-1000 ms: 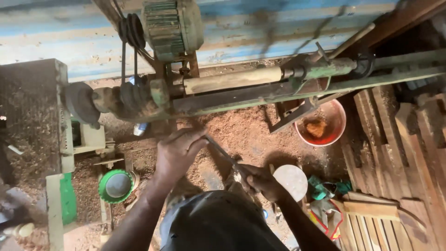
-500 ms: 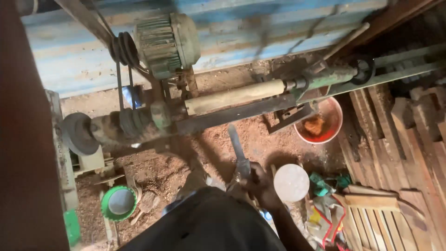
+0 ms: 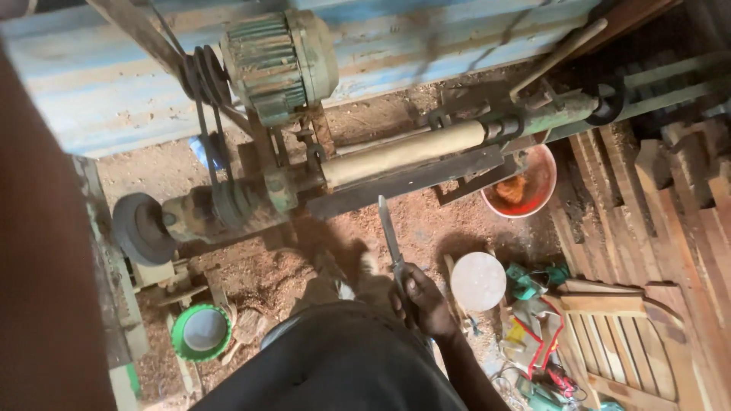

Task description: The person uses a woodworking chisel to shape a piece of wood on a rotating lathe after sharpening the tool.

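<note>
The right hand (image 3: 423, 298) is closed around the handle end of a long turning chisel (image 3: 390, 232), gripping it low so that the flat blade points up and away from the body toward the lathe, its tip close to the dark tool rest bar (image 3: 403, 181) but apart from it. The chisel thus sits over the sawdust-strewn floor (image 3: 259, 281), between the person's dark trousers and the machine. Behind the bar a pale wooden spindle (image 3: 403, 149) is mounted lengthwise between the lathe's centres, level and free of any support underneath, so it can turn on its axis. Toward the far wall a green motor (image 3: 278, 61) stands above the headstock, with a black drive belt (image 3: 207, 114) running down from it to the pulley (image 3: 228, 199), which accounts for its raised position. The left hand cannot be made out with certainty; a large dark blurred shape fills the left edge of the view, so whether that hand is open or closed cannot be told. On the floor to the right of the gripping hand lies a round white lid (image 3: 477, 281), and beyond it an orange bowl (image 3: 533, 199) sits under the lathe bed. A green tin (image 3: 200, 332) rests by the floor's near left side, and slatted wooden pieces (image 3: 632, 335) are stacked at the right.
</note>
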